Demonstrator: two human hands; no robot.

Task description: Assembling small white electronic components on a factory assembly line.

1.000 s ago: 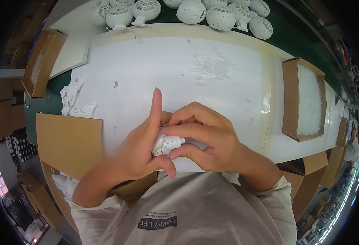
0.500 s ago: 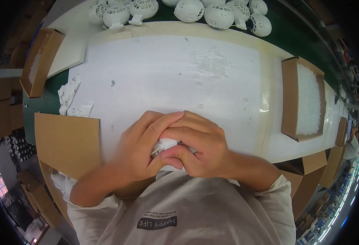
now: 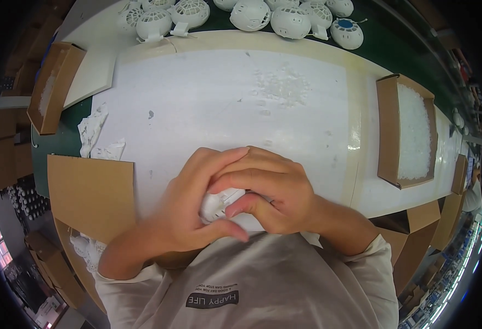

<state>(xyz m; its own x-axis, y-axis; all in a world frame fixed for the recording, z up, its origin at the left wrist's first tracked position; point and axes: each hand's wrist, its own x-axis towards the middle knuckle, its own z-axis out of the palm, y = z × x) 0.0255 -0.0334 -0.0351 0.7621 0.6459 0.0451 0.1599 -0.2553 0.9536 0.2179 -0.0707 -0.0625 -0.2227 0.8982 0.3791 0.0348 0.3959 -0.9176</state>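
Observation:
A white round plastic housing [image 3: 214,204] sits between my two hands, close to my body at the near edge of the table. My left hand [image 3: 189,192] wraps its left side, thumb stretched out below it. Over the top and right side curls my right hand [image 3: 276,189], its thumb pressing the near face. The fingers of both hands overlap at the far side and cover much of the housing. Small slots and a raised part show on its visible face.
Several white vented housings [image 3: 249,15] stand along the far edge on a green surface [image 3: 219,27]. Small clear pieces [image 3: 282,86] lie scattered on the white sheet [image 3: 208,98]. Cardboard boxes stand right [image 3: 386,131] and left [image 3: 54,93]. A cardboard flap [image 3: 90,189] is near left.
The housing has turned in my hands, showing more of its rounded face. My left thumb has swung out below it. The rightmost housing at the back now shows a blue top.

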